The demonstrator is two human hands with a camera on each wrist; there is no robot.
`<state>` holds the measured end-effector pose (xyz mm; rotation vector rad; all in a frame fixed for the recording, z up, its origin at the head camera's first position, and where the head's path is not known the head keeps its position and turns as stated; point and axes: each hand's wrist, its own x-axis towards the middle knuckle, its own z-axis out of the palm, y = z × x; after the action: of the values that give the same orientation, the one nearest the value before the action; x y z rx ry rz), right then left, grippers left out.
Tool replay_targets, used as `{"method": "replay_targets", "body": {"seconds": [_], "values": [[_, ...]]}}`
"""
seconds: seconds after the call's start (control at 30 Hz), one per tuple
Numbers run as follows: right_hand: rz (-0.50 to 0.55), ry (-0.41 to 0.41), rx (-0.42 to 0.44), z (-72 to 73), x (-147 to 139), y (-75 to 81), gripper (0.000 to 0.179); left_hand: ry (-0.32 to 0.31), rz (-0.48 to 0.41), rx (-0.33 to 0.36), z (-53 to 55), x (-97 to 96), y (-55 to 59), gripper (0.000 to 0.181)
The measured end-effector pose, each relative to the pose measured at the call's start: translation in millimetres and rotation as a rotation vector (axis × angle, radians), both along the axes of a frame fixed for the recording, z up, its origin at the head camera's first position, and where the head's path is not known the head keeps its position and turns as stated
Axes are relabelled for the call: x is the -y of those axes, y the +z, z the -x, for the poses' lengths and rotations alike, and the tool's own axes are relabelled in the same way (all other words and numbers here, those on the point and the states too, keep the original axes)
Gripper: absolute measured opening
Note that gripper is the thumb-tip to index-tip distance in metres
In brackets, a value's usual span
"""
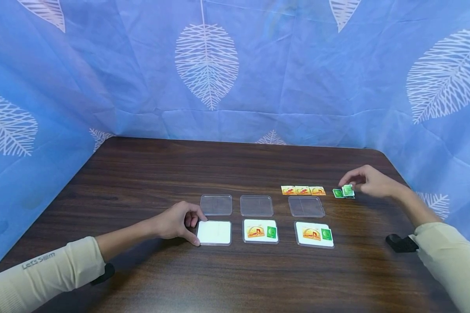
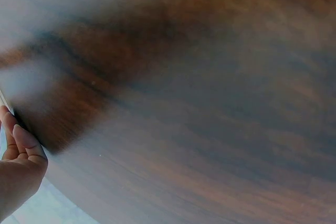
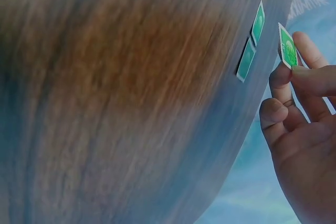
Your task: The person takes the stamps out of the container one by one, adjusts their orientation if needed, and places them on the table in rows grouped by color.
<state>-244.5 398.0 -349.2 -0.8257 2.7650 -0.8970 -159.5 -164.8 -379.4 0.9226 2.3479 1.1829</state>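
The right hand (image 1: 372, 181) pinches a green stamp (image 1: 347, 190) above the counter (image 1: 239, 278). Well to its left, closer to the person, lies the blank white card (image 1: 214, 232), long axis left-to-right; the nearer left hand (image 1: 176, 221) grips its clear tray (image 1: 215, 244).

Closed in at the back and on both sides by blue cloth (image 1: 141, 65), lightly creased and printed with large white skeleton leaves (image 1: 206, 61), including a point-down one near the middle of the back. Furnished with a dark brown wood-grain table (image 1: 152, 169), rounded at the far corners and set close against the cloth. Lit softly, with a pale sheen across the table and, high at the back, perhaps a faint rainbow tint, too weak to be sure of.
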Motion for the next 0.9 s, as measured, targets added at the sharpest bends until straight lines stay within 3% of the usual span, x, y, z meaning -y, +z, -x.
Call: {"method": "replay_targets", "body": {"seconds": [0.27,0.67,0.9], "values": [[0.014,-0.032,0.064,0.6,-6,1.4,0.033,0.001,-0.005,0.01,-0.4,0.0,-1.1,0.042],[-0.064,-0.102,0.12,6.3,-18,-0.5,0.031,0.004,-0.008,0.014,0.4,0.4,-1.6,0.042],[-0.072,-0.109,0.113,6.1,-26,-1.8,0.03,0.001,-0.013,0.012,0.0,-0.2,0.7,0.042]]}}
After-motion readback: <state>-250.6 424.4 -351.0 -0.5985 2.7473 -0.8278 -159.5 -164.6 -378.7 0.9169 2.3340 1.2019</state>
